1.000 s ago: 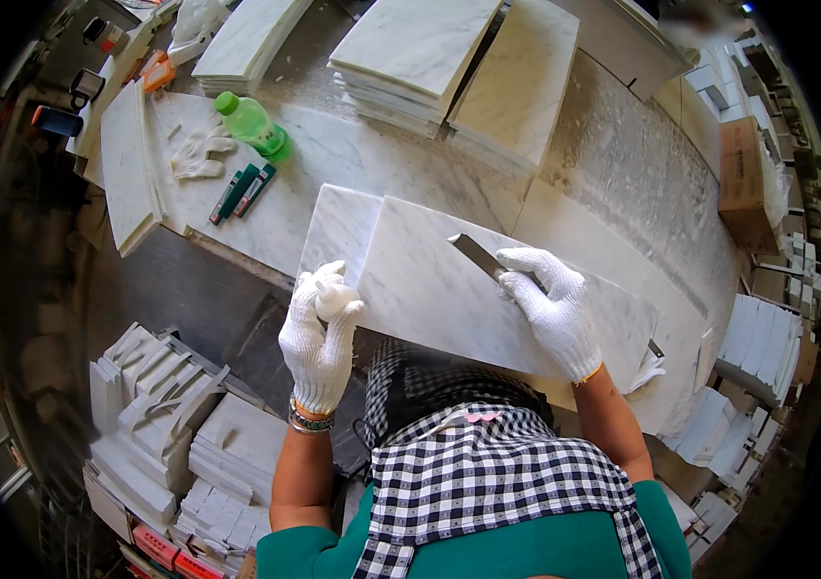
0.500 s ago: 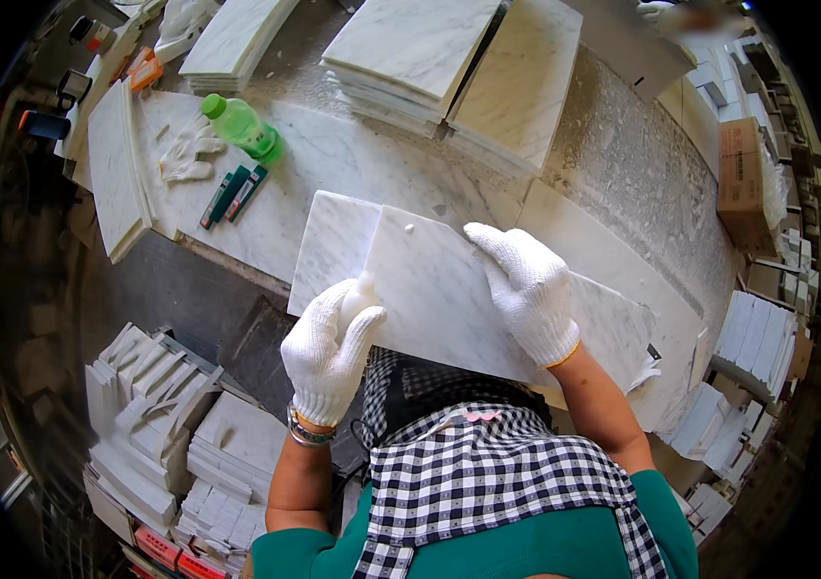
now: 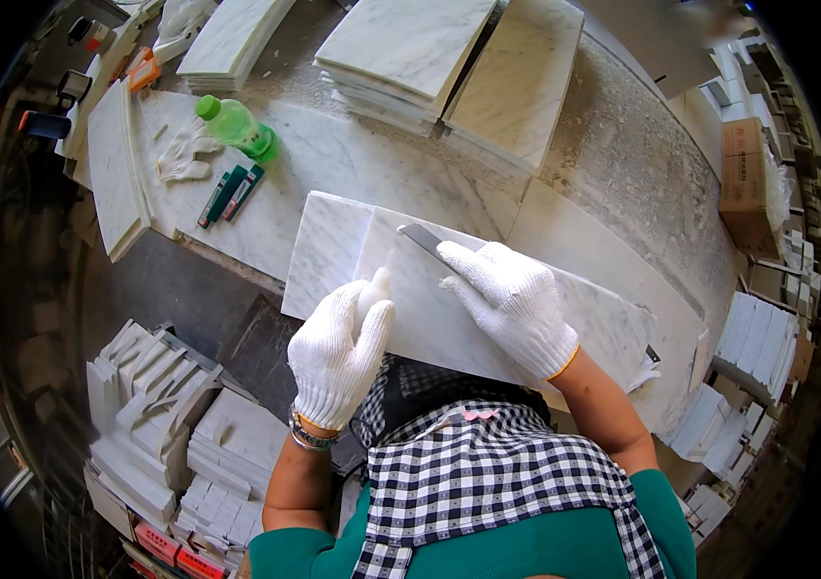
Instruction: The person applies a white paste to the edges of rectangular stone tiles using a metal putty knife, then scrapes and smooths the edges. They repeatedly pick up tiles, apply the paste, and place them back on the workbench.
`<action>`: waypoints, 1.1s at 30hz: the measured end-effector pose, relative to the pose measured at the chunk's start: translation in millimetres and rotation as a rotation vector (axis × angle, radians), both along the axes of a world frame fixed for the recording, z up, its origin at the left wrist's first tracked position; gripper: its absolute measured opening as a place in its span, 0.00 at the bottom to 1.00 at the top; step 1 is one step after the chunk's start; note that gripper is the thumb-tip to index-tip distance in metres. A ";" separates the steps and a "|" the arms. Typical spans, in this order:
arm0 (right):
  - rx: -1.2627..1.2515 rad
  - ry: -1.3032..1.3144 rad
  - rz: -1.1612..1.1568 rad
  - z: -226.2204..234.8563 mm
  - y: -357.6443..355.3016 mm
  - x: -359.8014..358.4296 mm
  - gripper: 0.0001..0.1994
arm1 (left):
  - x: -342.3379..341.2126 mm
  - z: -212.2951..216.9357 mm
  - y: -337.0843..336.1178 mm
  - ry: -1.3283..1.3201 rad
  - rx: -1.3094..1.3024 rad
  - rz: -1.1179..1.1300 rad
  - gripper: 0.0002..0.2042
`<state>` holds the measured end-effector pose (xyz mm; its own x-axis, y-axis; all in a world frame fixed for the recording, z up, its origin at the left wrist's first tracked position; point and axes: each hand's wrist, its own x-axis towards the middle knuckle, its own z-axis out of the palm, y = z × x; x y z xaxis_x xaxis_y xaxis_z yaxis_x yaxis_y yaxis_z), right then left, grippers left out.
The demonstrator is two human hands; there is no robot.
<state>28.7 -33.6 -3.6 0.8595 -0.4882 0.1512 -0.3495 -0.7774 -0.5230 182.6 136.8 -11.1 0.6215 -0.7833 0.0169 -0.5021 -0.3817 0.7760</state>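
Blade (image 3: 421,239) part-hidden by R fingers (image 3: 462,260) gripping it; L fingers (image 3: 372,334) hold white obj. (image 3: 373,292), mostly covered.

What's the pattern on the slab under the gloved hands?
The slab is white with grey veins, clearest in the head view.

A green bottle (image 3: 248,137), a glove (image 3: 182,157) and two green cases (image 3: 228,196) sit near each other on the worktop (image 3: 362,154); beyond are tile stacks (image 3: 406,43), with a carton (image 3: 744,190) far right.
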 end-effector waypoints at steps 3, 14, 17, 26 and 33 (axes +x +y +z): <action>-0.040 0.065 0.042 -1.1 -0.9 0.0 0.16 | 0.1 -1.7 -1.6 -0.016 0.012 0.004 0.13; -0.010 0.079 0.033 1.4 -1.7 1.7 0.16 | 0.6 1.1 -7.1 0.035 0.057 0.025 0.12; 0.013 0.072 0.032 0.8 -1.3 0.4 0.16 | 0.7 1.1 -8.0 0.016 0.067 0.022 0.12; 0.003 0.058 0.043 -0.9 1.3 1.3 0.16 | 0.8 0.4 -8.9 0.034 0.083 0.031 0.12; 0.027 0.154 0.035 4.5 0.3 1.0 0.15 | 2.1 -0.7 -7.7 0.046 0.071 0.029 0.12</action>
